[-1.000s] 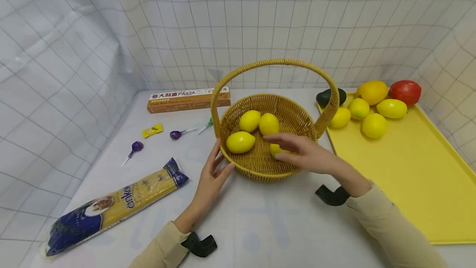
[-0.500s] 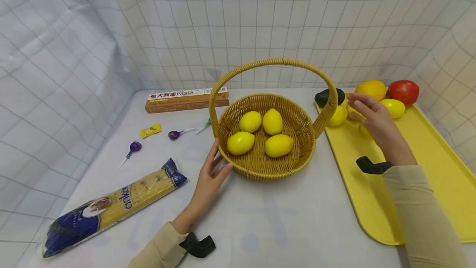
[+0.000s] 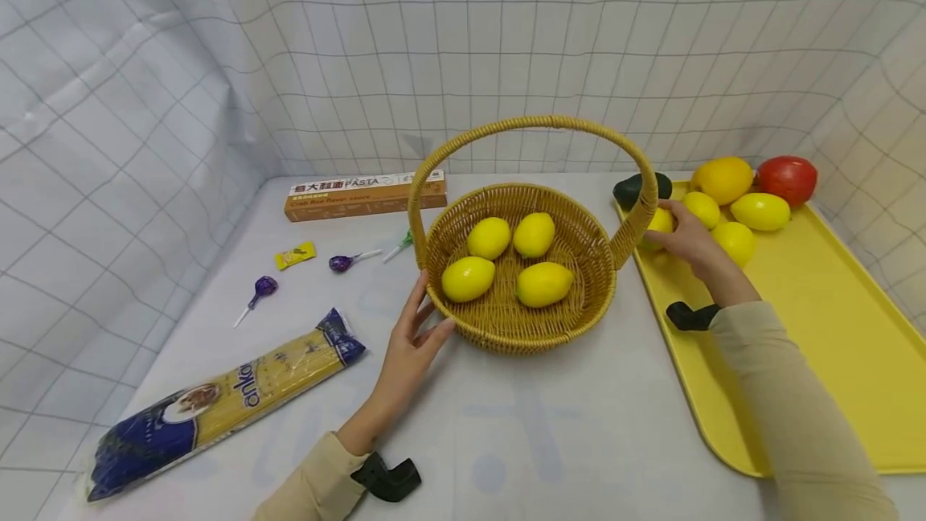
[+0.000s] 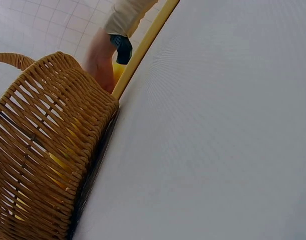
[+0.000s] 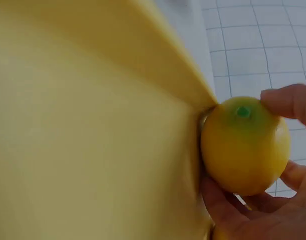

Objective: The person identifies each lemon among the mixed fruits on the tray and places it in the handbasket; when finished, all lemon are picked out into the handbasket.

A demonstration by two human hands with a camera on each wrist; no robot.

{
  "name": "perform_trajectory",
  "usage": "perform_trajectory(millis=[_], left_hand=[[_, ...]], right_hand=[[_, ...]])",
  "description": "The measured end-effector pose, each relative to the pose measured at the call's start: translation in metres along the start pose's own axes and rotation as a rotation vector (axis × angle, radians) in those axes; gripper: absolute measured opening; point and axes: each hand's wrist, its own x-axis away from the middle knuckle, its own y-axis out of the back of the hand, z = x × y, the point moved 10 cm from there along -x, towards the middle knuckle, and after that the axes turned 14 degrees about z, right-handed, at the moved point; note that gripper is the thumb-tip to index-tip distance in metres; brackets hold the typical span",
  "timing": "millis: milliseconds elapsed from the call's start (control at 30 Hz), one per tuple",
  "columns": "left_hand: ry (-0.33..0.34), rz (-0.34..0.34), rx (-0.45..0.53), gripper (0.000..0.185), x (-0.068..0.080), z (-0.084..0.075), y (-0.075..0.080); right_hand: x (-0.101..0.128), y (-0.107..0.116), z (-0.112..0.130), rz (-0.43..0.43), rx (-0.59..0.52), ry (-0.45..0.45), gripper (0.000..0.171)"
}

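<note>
My left hand (image 3: 407, 356) touches the front left side of a woven basket (image 3: 499, 334), its thumb and fingers spread against the outside. Inside the basket lie several yellow lemons (image 3: 543, 284), partly visible through the weave in the left wrist view. At the left edge of a yellow tray (image 3: 810, 344), my right hand (image 3: 698, 246) grips another lemon (image 5: 245, 145) between thumb and fingers. That lemon has a green tip and sits against the tray's raised edge. Other lemons (image 3: 760, 211) are behind and to the right of this hand.
At the tray's back are an avocado (image 3: 641, 189), a yellow mango-like fruit (image 3: 722, 179) and a red fruit (image 3: 787, 180). Leftward lie a pasta box (image 3: 365, 198), a spaghetti bag (image 3: 224, 404), lollipops (image 3: 264, 287) and a yellow candy (image 3: 295, 255). The basket's tall handle (image 3: 535, 123) arches overhead.
My right hand has moved from above the basket to the tray and taken hold of the leftmost lemon. The left hand has stayed at the basket's side.
</note>
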Motion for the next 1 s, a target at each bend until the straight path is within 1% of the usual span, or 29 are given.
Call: perform_trajectory(millis=[100, 167, 233, 267, 300, 367, 467, 533, 567, 633, 667, 733, 833, 867, 900, 1000], left_hand=[[0.004, 0.001, -0.001, 0.069, 0.0, 0.0, 0.0], [0.003, 0.004, 0.002, 0.069, -0.001, 0.0, 0.0], [-0.002, 0.01, 0.007, 0.069, 0.0, -0.001, -0.001], [-0.006, 0.012, 0.006, 0.069, 0.0, -0.002, -0.001], [-0.006, 0.012, 0.004, 0.069, 0.0, -0.002, -0.001], [-0.01, 0.012, -0.001, 0.069, 0.001, -0.004, 0.0], [-0.013, 0.005, -0.015, 0.069, 0.002, -0.006, 0.003], [-0.014, -0.001, -0.016, 0.069, 0.002, -0.006, 0.005], [-0.014, -0.003, -0.013, 0.07, 0.002, -0.006, 0.006], [-0.016, -0.002, 0.0, 0.07, 0.001, -0.004, 0.006], [-0.017, -0.001, 0.005, 0.07, 0.001, -0.004, 0.006], [-0.017, 0.0, 0.01, 0.071, 0.0, -0.002, 0.006], [-0.02, 0.0, 0.003, 0.07, 0.0, -0.001, 0.004], [-0.021, -0.002, -0.003, 0.07, 0.001, -0.002, 0.004], [-0.02, -0.003, -0.005, 0.07, 0.001, -0.002, 0.003], [-0.026, 0.0, -0.003, 0.069, 0.001, -0.003, 0.0]], right_hand=[[0.011, -0.002, -0.004, 0.04, -0.065, 0.016, 0.079], [0.024, -0.004, -0.006, 0.066, -0.136, 0.053, 0.077], [0.044, -0.008, -0.005, 0.097, -0.194, 0.111, 0.07], [0.055, -0.011, -0.002, 0.123, -0.217, 0.158, 0.064], [0.066, -0.015, 0.002, 0.151, -0.216, 0.203, 0.059], [0.09, -0.027, 0.017, 0.231, -0.205, 0.324, 0.052], [0.116, -0.053, 0.05, 0.388, -0.18, 0.515, 0.055], [0.123, -0.075, 0.073, 0.498, -0.2, 0.615, 0.057], [0.123, -0.087, 0.084, 0.552, -0.226, 0.643, 0.058], [0.116, -0.11, 0.101, 0.624, -0.261, 0.645, 0.058], [0.11, -0.121, 0.108, 0.645, -0.265, 0.644, 0.057], [0.095, -0.142, 0.118, 0.667, -0.254, 0.597, 0.058], [0.071, -0.169, 0.128, 0.667, -0.157, 0.502, 0.06], [0.064, -0.176, 0.129, 0.657, -0.108, 0.47, 0.061], [0.057, -0.184, 0.129, 0.652, -0.063, 0.433, 0.062], [0.044, -0.202, 0.128, 0.65, 0.051, 0.361, 0.065]])
